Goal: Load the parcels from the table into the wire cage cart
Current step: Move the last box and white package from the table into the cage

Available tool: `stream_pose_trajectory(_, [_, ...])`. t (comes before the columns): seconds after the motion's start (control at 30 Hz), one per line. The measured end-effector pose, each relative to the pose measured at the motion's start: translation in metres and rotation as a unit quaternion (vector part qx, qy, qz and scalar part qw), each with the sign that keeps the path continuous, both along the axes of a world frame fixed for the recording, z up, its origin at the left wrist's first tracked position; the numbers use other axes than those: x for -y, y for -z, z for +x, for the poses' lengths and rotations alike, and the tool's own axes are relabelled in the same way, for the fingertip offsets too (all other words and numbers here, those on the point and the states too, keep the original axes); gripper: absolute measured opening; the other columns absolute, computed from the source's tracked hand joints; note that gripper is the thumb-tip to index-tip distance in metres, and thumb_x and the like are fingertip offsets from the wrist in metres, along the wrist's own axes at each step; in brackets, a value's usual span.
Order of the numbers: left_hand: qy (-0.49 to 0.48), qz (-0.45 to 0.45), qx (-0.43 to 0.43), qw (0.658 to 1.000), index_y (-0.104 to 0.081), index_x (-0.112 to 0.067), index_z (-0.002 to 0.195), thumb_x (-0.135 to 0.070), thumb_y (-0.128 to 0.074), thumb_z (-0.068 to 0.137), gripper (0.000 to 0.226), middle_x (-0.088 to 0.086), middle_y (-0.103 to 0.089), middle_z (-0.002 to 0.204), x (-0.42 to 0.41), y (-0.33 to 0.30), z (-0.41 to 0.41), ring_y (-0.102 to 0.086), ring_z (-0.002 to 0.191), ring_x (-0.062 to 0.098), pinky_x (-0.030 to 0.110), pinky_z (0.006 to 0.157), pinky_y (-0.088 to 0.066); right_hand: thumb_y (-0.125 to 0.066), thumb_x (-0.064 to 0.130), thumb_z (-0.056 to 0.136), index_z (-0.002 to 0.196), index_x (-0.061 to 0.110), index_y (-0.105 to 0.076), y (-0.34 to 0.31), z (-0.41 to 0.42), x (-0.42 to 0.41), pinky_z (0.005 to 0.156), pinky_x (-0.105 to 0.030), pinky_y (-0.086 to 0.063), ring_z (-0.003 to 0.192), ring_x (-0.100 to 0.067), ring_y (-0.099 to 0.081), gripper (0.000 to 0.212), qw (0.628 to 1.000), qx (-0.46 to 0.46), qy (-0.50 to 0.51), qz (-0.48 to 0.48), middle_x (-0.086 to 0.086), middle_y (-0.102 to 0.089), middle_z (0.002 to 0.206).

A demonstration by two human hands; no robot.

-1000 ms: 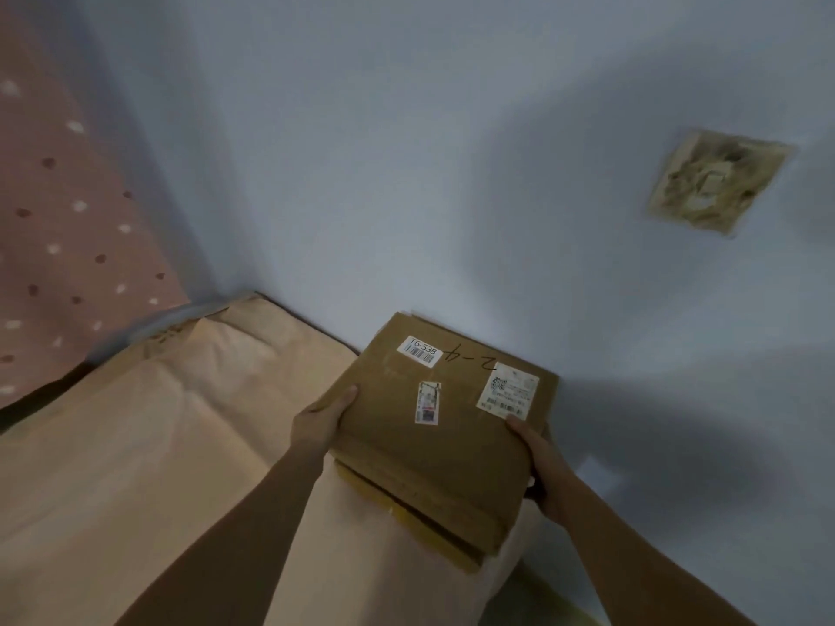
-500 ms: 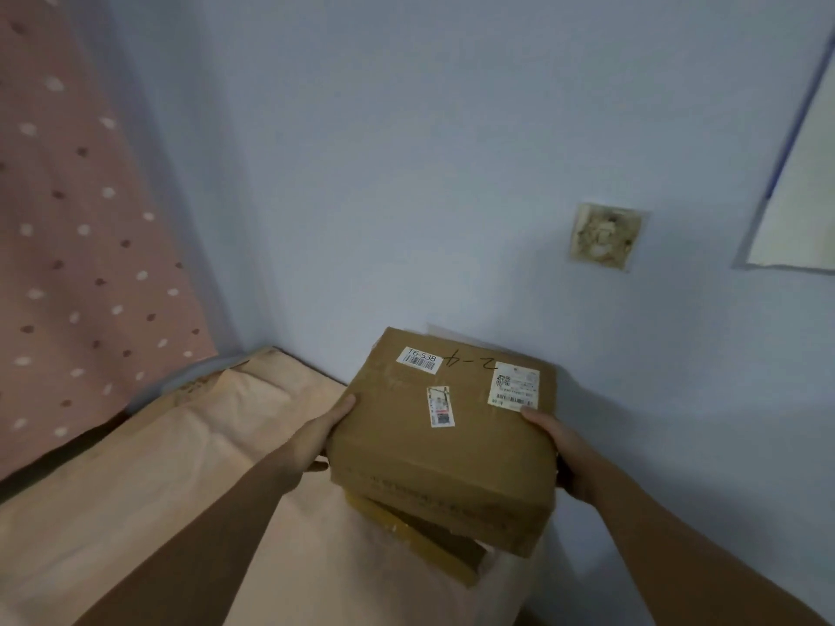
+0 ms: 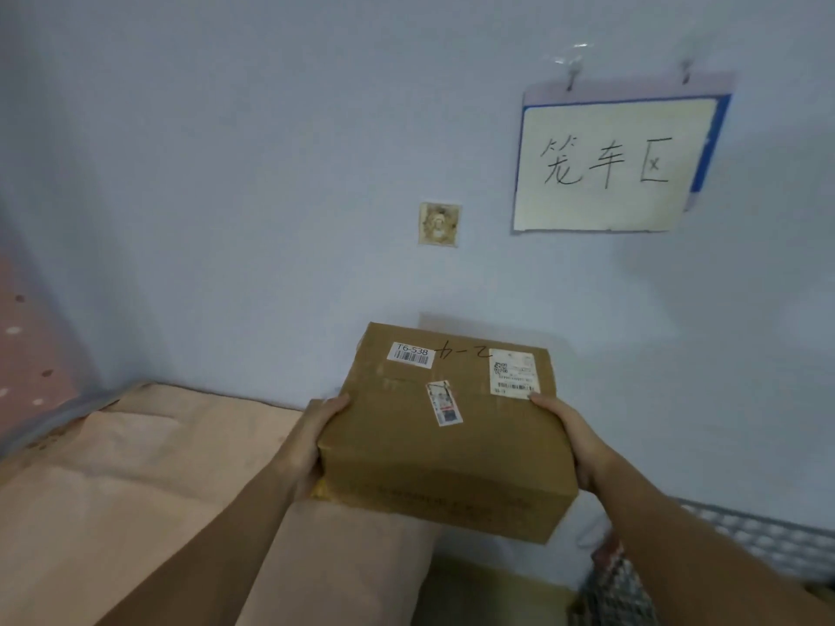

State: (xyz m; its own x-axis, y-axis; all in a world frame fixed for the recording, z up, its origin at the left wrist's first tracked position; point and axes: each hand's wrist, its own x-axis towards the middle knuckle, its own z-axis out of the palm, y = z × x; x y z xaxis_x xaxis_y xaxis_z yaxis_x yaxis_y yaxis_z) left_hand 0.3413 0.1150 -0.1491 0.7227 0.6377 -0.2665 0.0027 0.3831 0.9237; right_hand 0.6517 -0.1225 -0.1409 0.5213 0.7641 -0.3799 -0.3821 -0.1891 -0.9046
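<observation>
Gripping opposite sides of the box [image 3: 445,438], the left hand [image 3: 316,438] and right hand [image 3: 571,438] hold it in the air past the table [image 3: 135,467] edge, below the wall sign [image 3: 610,167].

1 parcel [image 3: 445,438], 2 hands, 1 table [image 3: 135,467], 1 wall sign [image 3: 610,164], 3 labels.

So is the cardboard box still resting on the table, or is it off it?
Apart. The head view shows the cardboard box held between left hand and right hand, past the table edge.
</observation>
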Motion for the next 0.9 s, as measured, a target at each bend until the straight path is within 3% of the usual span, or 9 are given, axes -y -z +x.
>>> stream_pose_trajectory(0.13, [0.003, -0.008, 0.005, 1.0, -0.069, -0.023, 0.127, -0.049, -0.081, 0.08, 0.055, 0.01, -0.076, 0.117, 0.066, 0.001, 0.028, -0.075, 0.102, 0.027, 0.041, 0.081, -0.059, -0.067, 0.048, 0.088, 0.127, 0.019, -0.068, -0.008, -0.01, 0.104, 0.075, -0.045, -0.062, 0.094, -0.035, -0.076, 0.049, 0.997, 0.001, 0.082, 0.0, -0.018, -0.076, 0.114])
stream_pose_trajectory(0.23, [0.089, -0.009, -0.004, 0.996, -0.072, -0.025, 0.12, -0.057, -0.077, 0.08, 0.051, 0.008, -0.078, 0.114, 0.12, -0.005, 0.062, -0.076, 0.099, 0.027, 0.038, 0.072, -0.063, -0.068, 0.047, 0.088, 0.128, 0.017, -0.066, -0.018, -0.012, 0.187, 0.075, -0.046, -0.062, 0.092, -0.036, -0.076, 0.05, 0.988, 0.0, 0.153, 0.006, -0.019, -0.076, 0.114])
stream_pose_trajectory(0.43, [0.21, 0.038, 0.02, 0.977, -0.063, -0.027, 0.133, -0.071, -0.076, 0.072, 0.076, 0.008, -0.073, 0.125, 0.243, -0.014, 0.128, -0.072, 0.11, 0.031, 0.048, 0.089, -0.059, -0.076, 0.059, 0.08, 0.127, 0.02, -0.065, -0.044, -0.018, 0.361, 0.073, -0.041, -0.062, 0.098, -0.034, -0.076, 0.062, 0.973, 0.041, 0.228, -0.01, -0.015, -0.077, 0.113])
stream_pose_trajectory(0.53, [0.276, 0.044, 0.03, 0.96, -0.058, -0.026, 0.138, -0.068, -0.068, 0.083, 0.07, 0.01, -0.071, 0.129, 0.32, -0.013, 0.16, -0.068, 0.118, 0.035, 0.058, 0.104, -0.052, -0.076, 0.056, 0.081, 0.131, 0.021, -0.062, -0.052, -0.028, 0.457, 0.08, -0.045, -0.061, 0.105, -0.036, -0.074, 0.062, 0.962, 0.057, 0.268, -0.015, -0.015, -0.076, 0.116])
stream_pose_trajectory(0.77, [0.352, 0.012, 0.019, 0.936, -0.061, -0.02, 0.136, -0.053, -0.064, 0.092, 0.054, 0.012, -0.072, 0.127, 0.519, -0.023, 0.22, -0.069, 0.117, 0.033, 0.052, 0.106, -0.05, -0.072, 0.049, 0.088, 0.135, 0.021, -0.062, -0.055, -0.049, 0.667, 0.081, -0.044, -0.062, 0.109, -0.035, -0.073, 0.056, 0.926, 0.061, 0.373, 0.001, -0.014, -0.074, 0.122])
stream_pose_trajectory(0.9, [0.385, -0.025, -0.005, 0.922, -0.064, -0.022, 0.13, -0.051, -0.072, 0.087, 0.053, 0.011, -0.076, 0.119, 0.613, -0.016, 0.24, -0.074, 0.107, 0.032, 0.047, 0.086, -0.059, -0.077, 0.047, 0.084, 0.136, 0.019, -0.061, -0.045, -0.049, 0.758, 0.083, -0.048, -0.062, 0.109, -0.037, -0.072, 0.06, 0.898, 0.044, 0.438, 0.009, -0.015, -0.073, 0.123])
